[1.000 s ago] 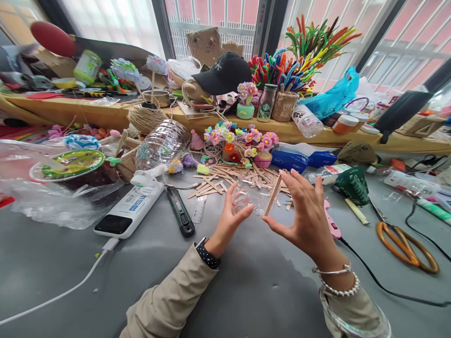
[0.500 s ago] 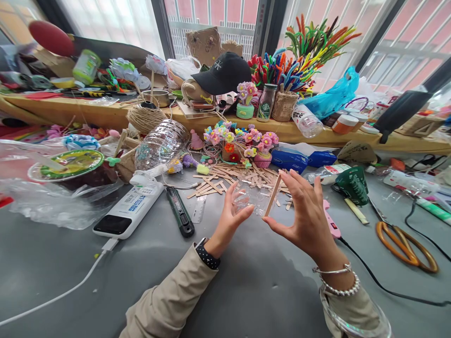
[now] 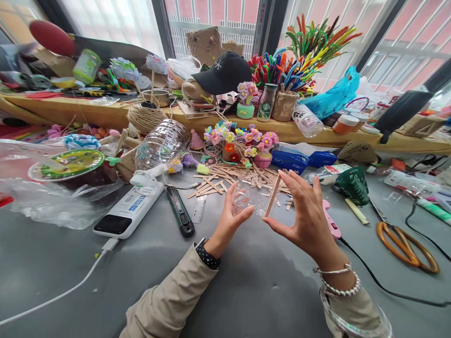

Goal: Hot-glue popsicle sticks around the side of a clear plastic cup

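My right hand [image 3: 305,216] pinches a wooden craft stick [image 3: 272,197] by its two ends, thumb below and fingers above, so the stick stands tilted. My left hand [image 3: 232,218] is curved around a clear plastic piece [image 3: 254,203], whose exact shape is hard to make out against the table. The stick is at the right side of this see-through piece; whether they touch I cannot tell. Behind both hands lies a loose pile of craft sticks [image 3: 211,187]. A pink glue gun [image 3: 331,219] rests just right of my right hand, partly hidden by it.
A green utility knife [image 3: 179,212], a clear ruler [image 3: 199,209] and a white power bank [image 3: 128,206] lie to the left. Orange-handled scissors [image 3: 405,244] and a black cord are at right. Flower crafts [image 3: 250,141], a large plastic bottle [image 3: 162,143] and a crowded shelf [image 3: 211,123] stand behind.
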{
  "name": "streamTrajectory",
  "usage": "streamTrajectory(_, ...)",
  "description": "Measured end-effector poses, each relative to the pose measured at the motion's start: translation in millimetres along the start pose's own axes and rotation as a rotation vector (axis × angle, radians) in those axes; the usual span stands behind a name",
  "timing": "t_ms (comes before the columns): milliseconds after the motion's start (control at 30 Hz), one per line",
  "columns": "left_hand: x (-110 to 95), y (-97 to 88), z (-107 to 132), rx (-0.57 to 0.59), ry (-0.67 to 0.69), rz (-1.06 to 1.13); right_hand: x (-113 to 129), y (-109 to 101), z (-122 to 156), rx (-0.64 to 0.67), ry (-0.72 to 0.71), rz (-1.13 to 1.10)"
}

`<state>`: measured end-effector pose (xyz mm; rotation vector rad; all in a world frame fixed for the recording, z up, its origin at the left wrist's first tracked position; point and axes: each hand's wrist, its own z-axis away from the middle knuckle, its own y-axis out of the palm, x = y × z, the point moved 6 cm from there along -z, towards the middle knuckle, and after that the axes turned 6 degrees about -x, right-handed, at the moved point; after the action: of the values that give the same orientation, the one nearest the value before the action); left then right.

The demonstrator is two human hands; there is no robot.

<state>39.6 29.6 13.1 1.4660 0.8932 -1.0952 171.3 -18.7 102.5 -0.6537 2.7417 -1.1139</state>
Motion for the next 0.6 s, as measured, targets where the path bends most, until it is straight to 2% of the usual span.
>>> streamTrajectory(600, -0.4, 0.9, 0.2, 0.014, -0.003, 0.018, -1.7, 0.3, 0.5, 0.032, 0.012, -0.033)
